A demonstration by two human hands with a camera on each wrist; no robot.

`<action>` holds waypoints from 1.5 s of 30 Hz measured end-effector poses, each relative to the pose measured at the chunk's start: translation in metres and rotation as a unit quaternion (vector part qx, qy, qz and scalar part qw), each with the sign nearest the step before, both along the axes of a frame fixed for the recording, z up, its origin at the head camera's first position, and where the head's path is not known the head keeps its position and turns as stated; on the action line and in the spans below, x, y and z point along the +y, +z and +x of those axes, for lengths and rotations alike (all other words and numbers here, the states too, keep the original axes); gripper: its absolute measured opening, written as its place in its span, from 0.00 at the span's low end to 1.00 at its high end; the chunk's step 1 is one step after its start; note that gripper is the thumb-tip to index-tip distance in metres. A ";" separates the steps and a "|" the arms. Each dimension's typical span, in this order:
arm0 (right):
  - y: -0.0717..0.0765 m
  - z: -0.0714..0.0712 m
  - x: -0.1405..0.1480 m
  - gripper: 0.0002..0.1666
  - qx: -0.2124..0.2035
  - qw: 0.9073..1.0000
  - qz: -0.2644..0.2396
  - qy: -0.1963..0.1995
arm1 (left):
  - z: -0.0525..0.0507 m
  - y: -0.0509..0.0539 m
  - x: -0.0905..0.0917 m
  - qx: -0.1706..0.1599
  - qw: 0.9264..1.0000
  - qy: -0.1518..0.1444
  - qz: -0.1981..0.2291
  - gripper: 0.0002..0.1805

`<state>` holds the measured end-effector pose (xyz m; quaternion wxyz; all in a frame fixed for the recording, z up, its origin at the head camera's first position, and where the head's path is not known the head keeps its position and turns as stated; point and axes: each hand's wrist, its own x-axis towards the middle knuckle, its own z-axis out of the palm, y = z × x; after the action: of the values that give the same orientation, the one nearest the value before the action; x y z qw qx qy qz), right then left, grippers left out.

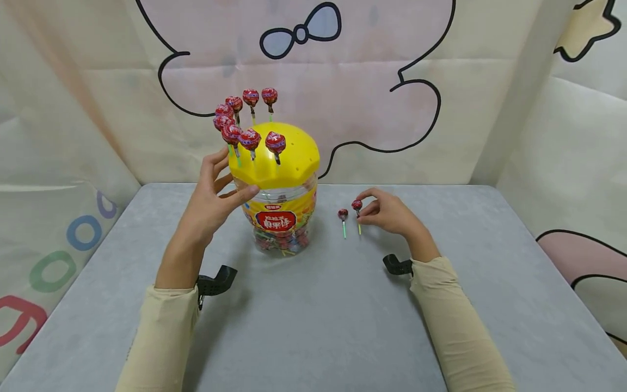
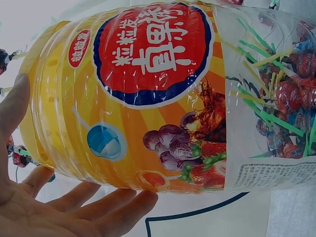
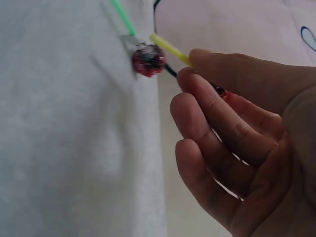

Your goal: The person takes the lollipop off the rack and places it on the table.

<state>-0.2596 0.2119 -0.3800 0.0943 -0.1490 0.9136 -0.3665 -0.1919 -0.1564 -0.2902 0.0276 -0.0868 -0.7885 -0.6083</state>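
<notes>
A clear jar with an orange label (image 1: 300,209) and a yellow lid (image 1: 299,149) stands on the table; several red-wrapped lollipops (image 1: 250,139) stick up from the lid's left part. My left hand (image 1: 208,201) holds the jar's left side near the lid, thumb in front and fingers behind. In the left wrist view the hand (image 2: 64,202) curves round the jar (image 2: 123,113). My right hand (image 1: 392,215) pinches a lollipop with a yellow stick (image 3: 170,49) between thumb and fingers. Beside it, a lollipop with a green stick (image 1: 344,226) lies on the table.
Grey table (image 1: 313,326) with its back edge against a printed curtain (image 1: 362,109). Loose lollipops with green and yellow sticks (image 2: 276,98) fill the lower part of the jar. A black strap mount sits on each wrist.
</notes>
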 end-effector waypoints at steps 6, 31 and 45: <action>-0.010 -0.005 -0.001 0.29 -0.026 1.000 0.015 0.001 | 0.001 -0.001 -0.001 -0.002 1.000 0.001 0.001 0.48; -0.018 -0.008 -0.004 0.31 -0.040 0.996 0.074 -0.017 | 0.002 -0.001 -0.001 0.005 1.000 -0.004 0.002 0.48; -0.016 -0.009 -0.004 0.34 -0.045 0.995 0.083 -0.011 | 0.000 0.000 -0.001 0.004 1.000 -0.004 0.004 0.48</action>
<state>-0.2683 0.2076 -0.3957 0.1437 -0.1139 0.9370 -0.2972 -0.1918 -0.1570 -0.2900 0.0289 -0.0926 -0.7857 -0.6109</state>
